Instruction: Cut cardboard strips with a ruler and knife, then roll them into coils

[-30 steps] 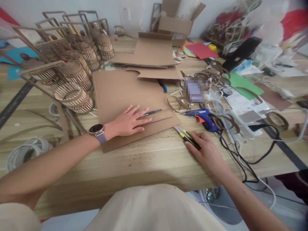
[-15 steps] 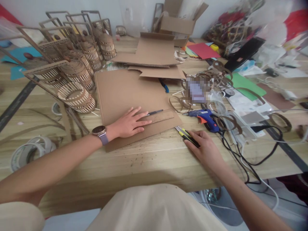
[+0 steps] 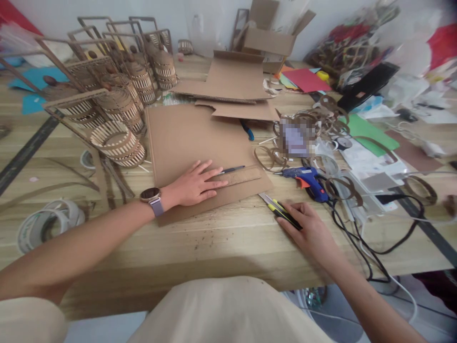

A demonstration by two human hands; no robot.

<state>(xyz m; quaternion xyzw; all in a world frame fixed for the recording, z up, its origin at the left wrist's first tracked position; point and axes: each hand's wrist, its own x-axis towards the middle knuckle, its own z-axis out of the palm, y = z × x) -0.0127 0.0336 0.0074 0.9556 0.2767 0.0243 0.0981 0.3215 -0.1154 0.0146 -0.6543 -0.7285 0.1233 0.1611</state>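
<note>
My left hand (image 3: pixel 194 185) lies flat with fingers spread on a brown cardboard sheet (image 3: pixel 193 138). Its fingers rest across one end of a narrow ruler-like strip (image 3: pixel 243 176), which lies near the sheet's front edge. A dark pen (image 3: pixel 232 169) lies just beyond the strip, close to the fingertips. In my right hand (image 3: pixel 309 228) is a yellow-and-black utility knife (image 3: pixel 282 212) with its blade out. The blade points up and left, near the sheet's right front corner. Part of the knife's handle is hidden by my fingers.
A blue hot glue gun (image 3: pixel 309 181) with black cables lies to the right. Several slatted lanterns (image 3: pixel 119 145) stand at the left, with tape rolls (image 3: pixel 48 224) in front. Folded cardboard (image 3: pixel 235 78) lies behind the sheet; curled brown strips (image 3: pixel 326 116) lie at the right.
The view has shifted slightly, so everything sits a little further right. My right hand with the knife has drawn slightly back from the cardboard's edge. My left hand stays flat in place.
</note>
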